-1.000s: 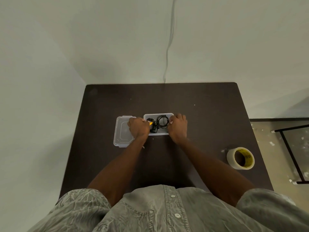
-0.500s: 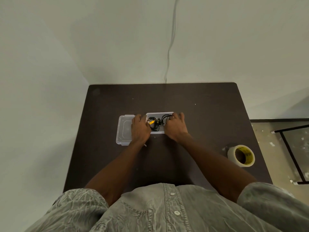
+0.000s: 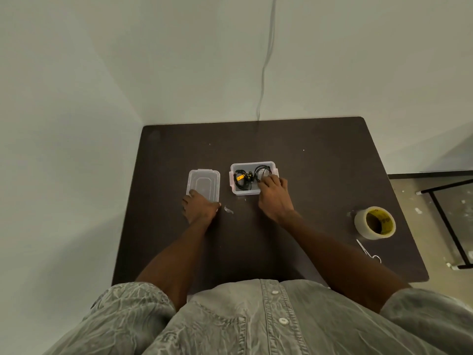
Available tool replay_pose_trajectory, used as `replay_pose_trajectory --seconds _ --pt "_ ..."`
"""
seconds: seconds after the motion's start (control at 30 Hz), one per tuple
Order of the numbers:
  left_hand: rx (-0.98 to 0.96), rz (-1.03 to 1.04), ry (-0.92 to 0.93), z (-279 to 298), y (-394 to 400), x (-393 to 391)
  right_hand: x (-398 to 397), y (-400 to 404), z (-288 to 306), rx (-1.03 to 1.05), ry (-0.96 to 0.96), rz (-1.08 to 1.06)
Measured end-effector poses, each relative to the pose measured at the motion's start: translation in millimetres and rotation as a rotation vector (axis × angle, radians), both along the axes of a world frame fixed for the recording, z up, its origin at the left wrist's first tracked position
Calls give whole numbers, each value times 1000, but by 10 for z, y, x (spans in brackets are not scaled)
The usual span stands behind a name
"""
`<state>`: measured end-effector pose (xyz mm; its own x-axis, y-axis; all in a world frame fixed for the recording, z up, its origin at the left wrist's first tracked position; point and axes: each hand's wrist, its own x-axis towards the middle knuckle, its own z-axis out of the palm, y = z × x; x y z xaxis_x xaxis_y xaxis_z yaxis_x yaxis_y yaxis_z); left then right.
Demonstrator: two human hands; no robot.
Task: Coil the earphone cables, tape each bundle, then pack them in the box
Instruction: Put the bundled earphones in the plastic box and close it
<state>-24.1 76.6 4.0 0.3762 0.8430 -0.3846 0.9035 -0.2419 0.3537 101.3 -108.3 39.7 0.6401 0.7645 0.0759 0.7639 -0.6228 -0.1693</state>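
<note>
A small clear plastic box (image 3: pixel 233 181) sits mid-table with black coiled earphone cables (image 3: pixel 244 178) inside, one bundle showing a yellow tag. Its clear lid (image 3: pixel 204 183) lies flat to the left. My left hand (image 3: pixel 200 209) grips the lid's near edge. My right hand (image 3: pixel 275 199) rests on the box's near right corner, fingertips touching a coil at the right side. Part of that coil is hidden under the fingers.
A roll of clear tape (image 3: pixel 375 222) with a yellow core stands at the table's right. Small scissors (image 3: pixel 368 251) lie just in front of it. A scrap of tape (image 3: pixel 228 209) lies near the lid. The dark table (image 3: pixel 320 155) meets the wall behind.
My left hand left the box and moved left onto the lid's near edge. My right hand stays at the box's right side. The view has tilted down, showing the scissors.
</note>
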Motion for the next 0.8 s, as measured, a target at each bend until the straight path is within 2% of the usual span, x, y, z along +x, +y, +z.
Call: replay_pose_trajectory --seconds 0.07,0.13,0.23,0.3,0.33,0.47,0.53,0.67,0.8 --pt "69 52 -82 62 17 -53 -37 -21 5 35 31 -44" --pt "150 -6 -203 126 38 -74 -40 4 16 113 109 -130" --pt "183 -328 -393 254 16 -21 -57 122 210 395 416 -354" --pt "158 -575 -451 304 -18 60 -32 197 311 564 682 -474" --pt "171 -675 -466 324 -36 102 11 201 319 619 755 -520" --pt "182 -852 -523 485 -50 250 228 56 231 631 822 -645" --pt "34 -770 -525 516 -69 334 295 -20 198 634 856 -673" --pt "-338 -160 -698 523 -177 544 371 -53 99 671 933 -802" --pt "-272 -8 -669 531 -248 690 383 6 36 585 867 -883"
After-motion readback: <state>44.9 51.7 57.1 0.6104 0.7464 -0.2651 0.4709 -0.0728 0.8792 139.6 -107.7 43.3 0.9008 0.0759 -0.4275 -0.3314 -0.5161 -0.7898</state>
